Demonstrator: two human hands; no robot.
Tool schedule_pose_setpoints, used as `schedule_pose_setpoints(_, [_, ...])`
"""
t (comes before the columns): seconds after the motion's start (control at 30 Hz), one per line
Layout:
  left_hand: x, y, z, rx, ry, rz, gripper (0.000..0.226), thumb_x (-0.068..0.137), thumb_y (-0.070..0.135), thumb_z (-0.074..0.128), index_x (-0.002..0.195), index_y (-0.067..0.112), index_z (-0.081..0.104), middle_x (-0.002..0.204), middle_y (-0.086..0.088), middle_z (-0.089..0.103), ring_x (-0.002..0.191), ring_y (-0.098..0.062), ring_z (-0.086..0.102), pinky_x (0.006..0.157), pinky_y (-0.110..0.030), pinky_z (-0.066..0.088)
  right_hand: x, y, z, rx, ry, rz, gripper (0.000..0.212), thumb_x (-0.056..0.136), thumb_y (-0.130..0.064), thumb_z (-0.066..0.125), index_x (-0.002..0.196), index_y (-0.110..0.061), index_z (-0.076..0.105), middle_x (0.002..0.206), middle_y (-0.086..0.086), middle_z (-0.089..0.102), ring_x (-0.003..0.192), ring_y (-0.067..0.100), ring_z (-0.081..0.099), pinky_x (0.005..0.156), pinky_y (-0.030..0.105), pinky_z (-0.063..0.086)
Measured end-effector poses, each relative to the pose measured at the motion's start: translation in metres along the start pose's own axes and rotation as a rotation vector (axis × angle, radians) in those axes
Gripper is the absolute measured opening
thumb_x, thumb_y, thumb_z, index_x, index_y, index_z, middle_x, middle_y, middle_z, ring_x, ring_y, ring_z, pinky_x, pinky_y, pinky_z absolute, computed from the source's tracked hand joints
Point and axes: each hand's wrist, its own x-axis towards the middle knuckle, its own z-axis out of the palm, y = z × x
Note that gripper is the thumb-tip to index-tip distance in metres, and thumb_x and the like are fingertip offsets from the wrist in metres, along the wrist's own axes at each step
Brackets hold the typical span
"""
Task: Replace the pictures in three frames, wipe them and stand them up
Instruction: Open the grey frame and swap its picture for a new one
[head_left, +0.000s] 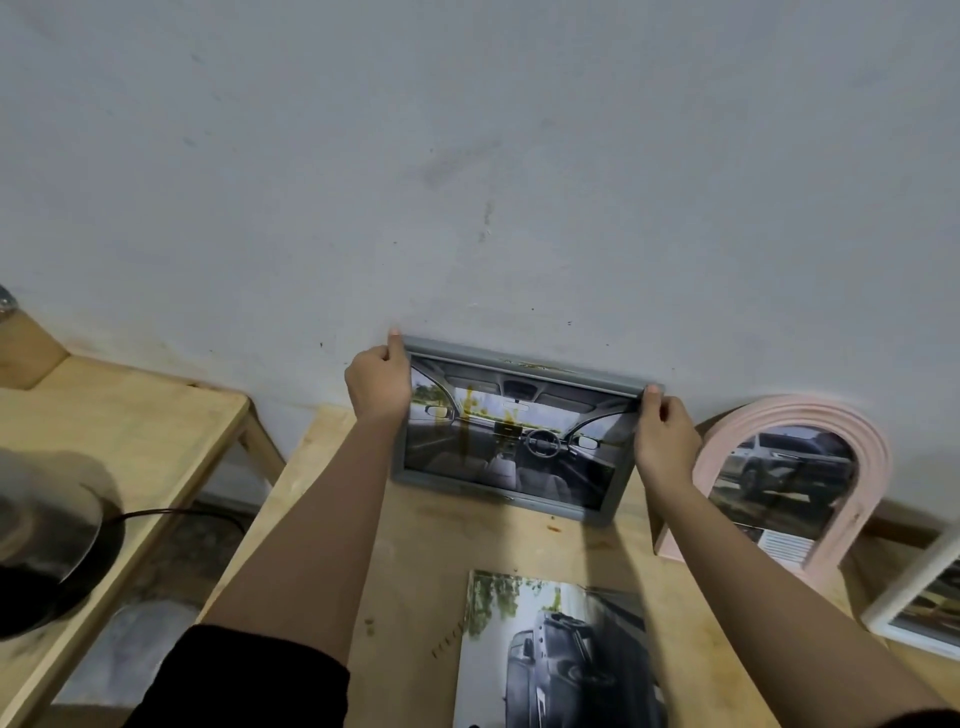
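A grey rectangular frame (511, 499) with a car-interior picture stands upright against the wall at the back of the wooden table (415, 561). My left hand (378, 384) grips its upper left corner and my right hand (666, 436) grips its upper right corner. To its right a pink arched frame (862, 467) with a car photo leans on the wall. A white frame (904, 603) shows partly at the right edge. A loose print of a dark car (561, 654) lies flat on the table near me.
A second wooden table (130, 426) stands to the left, separated by a gap showing the floor. On it sits a dark round lamp base (57, 545) with a cable. The grey wall (467, 182) closes off the back.
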Motion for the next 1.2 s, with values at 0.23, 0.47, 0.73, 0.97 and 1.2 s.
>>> schedule_pose_setpoints(0.23, [-0.036,0.001,-0.027,0.086,0.057,-0.023,0.056,0.099,0.037,0.034,0.056,0.005,0.049,0.060,-0.010,0.051,0.060,-0.024,0.046,0.055,-0.029,0.031,-0.019,-0.014,-0.030,-0.056,-0.097,-0.044,0.050,0.098,-0.035,0.036,0.064,-0.003,0.050,0.067,0.018,0.053,0.071,0.031,0.050,0.065,0.033,0.032])
schedule_pose_setpoints(0.47, [-0.114,0.008,-0.076,0.083,0.220,0.000,0.054,0.099,0.036,0.033,0.054,0.008,0.045,0.054,-0.006,0.046,0.058,-0.025,0.044,0.049,-0.030,0.028,-0.069,-0.012,-0.083,0.106,-0.179,-0.090,0.049,0.096,-0.035,0.044,0.056,-0.006,0.046,0.050,0.007,0.039,0.061,0.024,0.042,0.055,0.032,0.026])
schedule_pose_setpoints(0.73, [-0.253,0.043,-0.087,-0.069,0.341,0.033,0.051,0.093,0.035,0.042,0.047,0.013,0.036,0.049,-0.005,0.038,0.055,-0.026,0.039,0.052,-0.032,0.026,-0.106,0.035,-0.203,0.316,-0.152,0.018,0.053,0.088,-0.040,0.055,0.066,0.008,0.057,0.065,0.014,0.051,0.064,0.022,0.049,0.063,0.031,0.034])
schedule_pose_setpoints(0.97, [-0.386,0.054,-0.004,-0.196,0.152,0.034,0.038,0.093,0.029,0.045,0.063,0.008,0.054,0.064,-0.015,0.053,0.066,-0.024,0.044,0.061,-0.033,0.033,-0.108,0.145,-0.324,0.490,0.003,0.298,0.042,0.074,-0.042,0.067,0.060,-0.003,0.058,0.066,0.019,0.053,0.067,0.024,0.052,0.069,0.041,0.047])
schedule_pose_setpoints(1.2, [-0.475,0.032,0.068,-0.400,-0.143,-0.023,0.032,0.092,0.032,0.054,0.112,0.011,0.069,0.112,-0.007,0.069,0.103,-0.021,0.061,0.093,-0.034,0.048,-0.118,0.235,-0.395,0.571,0.209,0.313,0.020,0.081,-0.030,0.059,0.064,-0.021,0.063,0.074,-0.003,0.058,0.086,0.025,0.057,0.079,0.039,0.046])
